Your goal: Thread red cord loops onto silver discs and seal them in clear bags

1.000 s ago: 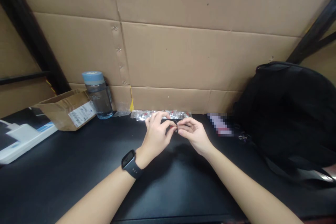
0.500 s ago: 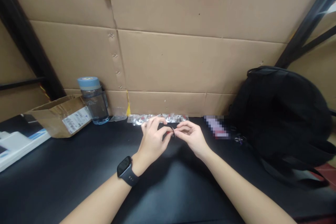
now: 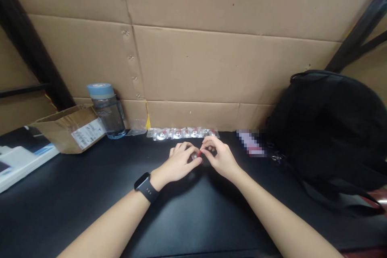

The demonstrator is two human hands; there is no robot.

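Note:
My left hand point(image 3: 179, 164), with a black smartwatch point(image 3: 146, 187) on its wrist, and my right hand point(image 3: 220, 158) meet low over the black tabletop point(image 3: 90, 193). Between the fingertips of both hands sits a small round metal piece with a red part point(image 3: 197, 154); both hands pinch it. Just behind the hands, a row of small clear packets holding similar silver and red pieces point(image 3: 181, 132) lies along the foot of the cardboard wall.
A blue-lidded water bottle point(image 3: 106, 109) and an open cardboard box with a label point(image 3: 69, 128) stand at the back left. A white device point(image 3: 21, 159) lies at the far left. A large black backpack point(image 3: 329, 129) fills the right side. Cardboard panels point(image 3: 211, 60) wall off the back.
Both hands have dropped closer to the tabletop and the fingers have curled in around the small piece. A red part of it shows now.

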